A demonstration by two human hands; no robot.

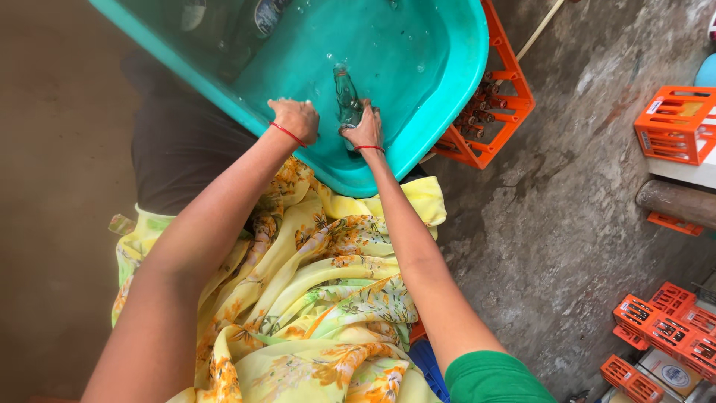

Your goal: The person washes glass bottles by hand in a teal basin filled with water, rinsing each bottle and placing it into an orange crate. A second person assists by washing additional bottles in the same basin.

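A large teal plastic tub (447,97) filled with water sits in front of me. My right hand (364,128) grips a clear glass bottle (346,95) by its lower body, and the bottle stands partly under the water with its neck pointing away. My left hand (296,119) rests at the near rim of the tub with its fingers curled down into the water; whether it holds anything is hidden. Both wrists wear a thin red thread. More bottles (265,15) lie submerged at the far side of the tub.
An orange crate (494,112) with bottles stands right of the tub. More orange crates (677,123) (664,328) sit at the right on a rough concrete floor. A yellow flowered cloth (313,298) covers my lap. A dark-clothed figure (179,142) is at the left.
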